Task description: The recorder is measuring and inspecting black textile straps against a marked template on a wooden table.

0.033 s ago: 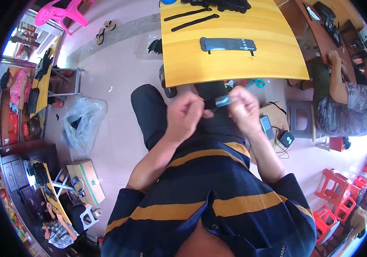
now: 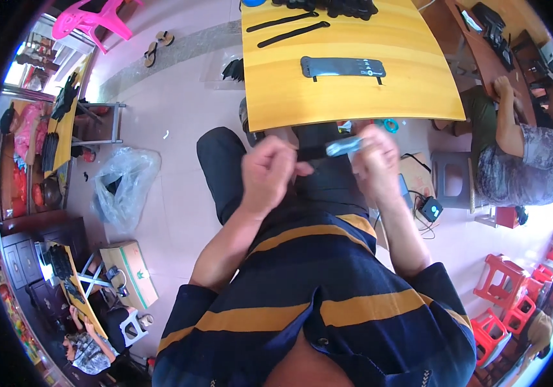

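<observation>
Over my lap, my left hand (image 2: 268, 175) is closed in a pinch on the left end of a short black strap (image 2: 313, 153). A shiny, pale blue plastic-like piece (image 2: 344, 146) is at the strap's right end, held in the closed fingers of my right hand (image 2: 378, 166). Motion blurs both hands, so how the two pieces join cannot be made out. Beyond my hands, a flat black panel (image 2: 334, 66) with pale markings and two small black tabs lies on the yellow wooden table (image 2: 354, 106). Two black straps (image 2: 294, 34) lie farther back on it.
A black bundle (image 2: 354, 8) sits at the table's far edge. By my right knee are a phone (image 2: 404, 187) and a black box with cables (image 2: 431, 208). A person (image 2: 528, 161) sits at the right. A clear plastic bag (image 2: 127, 187) lies on the floor at left.
My hands have drawn slightly apart, the left to the left and the right to the right. More of the black strap and the shiny piece shows between them.
</observation>
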Tool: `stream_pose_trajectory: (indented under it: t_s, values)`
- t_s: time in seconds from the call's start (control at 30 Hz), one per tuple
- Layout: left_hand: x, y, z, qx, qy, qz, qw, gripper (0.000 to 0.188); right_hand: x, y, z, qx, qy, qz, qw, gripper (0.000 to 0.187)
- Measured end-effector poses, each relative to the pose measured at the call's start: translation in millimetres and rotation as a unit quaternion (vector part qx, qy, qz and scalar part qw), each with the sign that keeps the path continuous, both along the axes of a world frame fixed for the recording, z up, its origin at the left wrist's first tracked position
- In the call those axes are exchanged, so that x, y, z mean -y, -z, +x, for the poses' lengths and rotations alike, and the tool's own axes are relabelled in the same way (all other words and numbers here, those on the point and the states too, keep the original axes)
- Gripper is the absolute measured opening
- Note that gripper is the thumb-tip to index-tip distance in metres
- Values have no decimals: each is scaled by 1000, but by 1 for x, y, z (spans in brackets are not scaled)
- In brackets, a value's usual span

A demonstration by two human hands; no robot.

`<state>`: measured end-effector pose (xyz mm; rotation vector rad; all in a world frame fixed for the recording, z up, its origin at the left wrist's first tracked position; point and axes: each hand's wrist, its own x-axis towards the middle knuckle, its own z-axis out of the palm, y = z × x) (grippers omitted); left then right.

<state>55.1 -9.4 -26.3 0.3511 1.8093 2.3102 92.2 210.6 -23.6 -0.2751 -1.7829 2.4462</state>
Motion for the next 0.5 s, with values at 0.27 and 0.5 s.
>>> stream_pose_trajectory:
  t_s: [0.27,0.5]
  values:
    - [167,19,-36,114,-154,342,920,11,-161,9,8,-95,186,-322,923,12]
    - [261,-8,-25,11,-271,144,952,12,-171,-8,35,-107,145,-184,966,17]
